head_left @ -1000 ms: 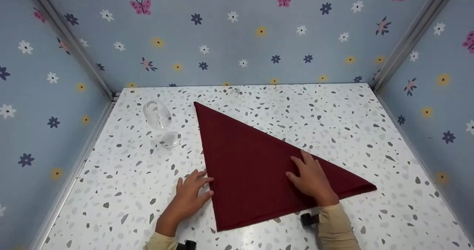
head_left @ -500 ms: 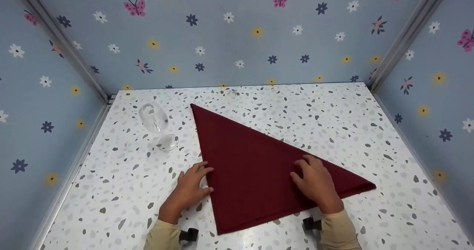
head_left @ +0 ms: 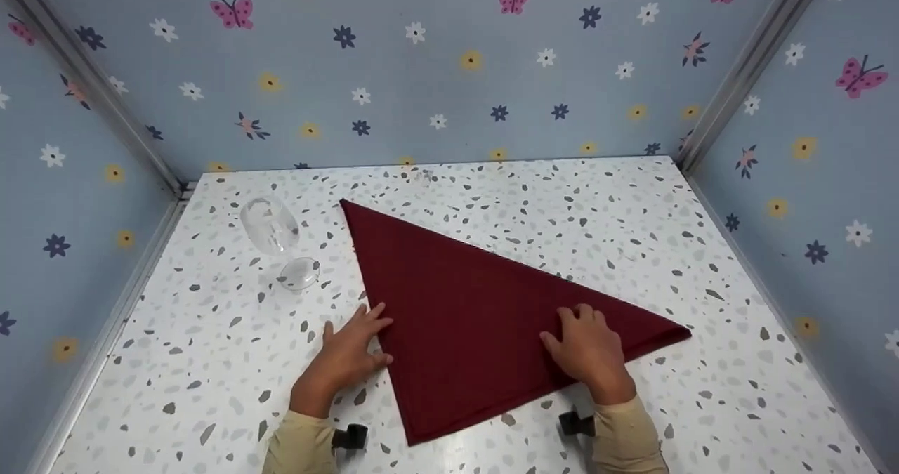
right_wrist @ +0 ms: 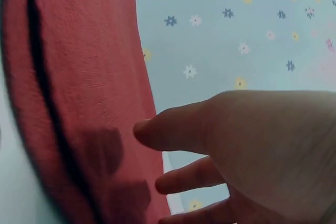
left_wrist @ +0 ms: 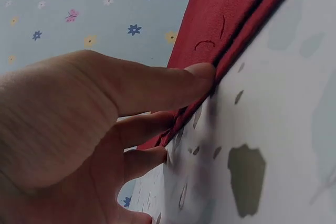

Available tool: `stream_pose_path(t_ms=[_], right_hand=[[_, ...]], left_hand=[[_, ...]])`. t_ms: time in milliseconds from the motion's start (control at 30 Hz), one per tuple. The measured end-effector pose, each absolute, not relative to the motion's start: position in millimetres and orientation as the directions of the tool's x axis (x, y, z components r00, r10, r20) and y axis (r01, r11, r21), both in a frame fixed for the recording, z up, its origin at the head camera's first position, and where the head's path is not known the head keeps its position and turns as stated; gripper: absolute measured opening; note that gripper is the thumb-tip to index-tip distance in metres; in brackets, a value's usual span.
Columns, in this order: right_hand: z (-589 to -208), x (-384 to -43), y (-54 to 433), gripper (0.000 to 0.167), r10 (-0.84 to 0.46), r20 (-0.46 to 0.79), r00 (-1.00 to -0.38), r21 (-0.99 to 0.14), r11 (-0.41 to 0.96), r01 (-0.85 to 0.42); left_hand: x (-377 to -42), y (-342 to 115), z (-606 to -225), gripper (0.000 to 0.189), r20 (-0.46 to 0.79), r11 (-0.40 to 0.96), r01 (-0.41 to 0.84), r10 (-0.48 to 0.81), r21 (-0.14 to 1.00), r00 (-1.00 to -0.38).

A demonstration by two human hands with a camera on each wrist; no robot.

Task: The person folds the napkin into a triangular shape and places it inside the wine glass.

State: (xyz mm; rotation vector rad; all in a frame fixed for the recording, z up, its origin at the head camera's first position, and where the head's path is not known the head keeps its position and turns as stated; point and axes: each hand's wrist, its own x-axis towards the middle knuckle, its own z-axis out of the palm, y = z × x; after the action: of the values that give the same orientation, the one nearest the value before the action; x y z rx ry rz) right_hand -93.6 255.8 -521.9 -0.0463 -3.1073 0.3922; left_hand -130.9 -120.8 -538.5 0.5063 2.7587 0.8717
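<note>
A dark red cloth napkin, folded into a triangle, lies flat on the speckled tabletop. At its left edge is my left hand, fingers spread. In the left wrist view, the thumb rests along the layered edge of the cloth, while other fingertips reach the same edge lower down. My right hand lies over the right part of the napkin with fingers bent and fingertips close over the fabric. The right wrist view shows its fingers extended over the red cloth, casting shadows on it.
A clear stemmed glass stands at the back left, to the left of the napkin's far point. Blue flowered panels enclose the table at the back and both sides. Black wrist straps show at both sleeves.
The napkin has turned slightly counterclockwise, its near corner going right and its right corner going away from me. Both hands have shifted forward a little. The head view has shifted.
</note>
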Motion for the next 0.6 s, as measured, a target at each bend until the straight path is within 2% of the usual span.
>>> stream_pose_path(t_ms=[167,333,467,600], right_hand=[[-533,-102,270,0.052,0.01,0.038,-0.999,-0.283,0.959,-0.001],[-544,-117,286,0.053,-0.003,0.063,-0.998,-0.373,0.928,-0.026],[-552,-125,298,0.053,-0.004,0.044,-0.999,-0.461,0.887,-0.024],[-552,-123,307,0.054,0.003,0.009,-1.0,-0.494,0.87,-0.002]], left_hand=[[-129,-112,-541,0.058,-0.034,0.787,0.294,0.37,0.543,-0.928],[-133,-103,-544,0.056,0.031,0.787,0.311,0.348,0.533,-0.937],[-134,-97,-549,0.055,0.058,0.786,0.312,0.335,0.534,-0.941],[-134,-91,-555,0.054,0.085,0.767,0.343,0.356,0.542,-0.931]])
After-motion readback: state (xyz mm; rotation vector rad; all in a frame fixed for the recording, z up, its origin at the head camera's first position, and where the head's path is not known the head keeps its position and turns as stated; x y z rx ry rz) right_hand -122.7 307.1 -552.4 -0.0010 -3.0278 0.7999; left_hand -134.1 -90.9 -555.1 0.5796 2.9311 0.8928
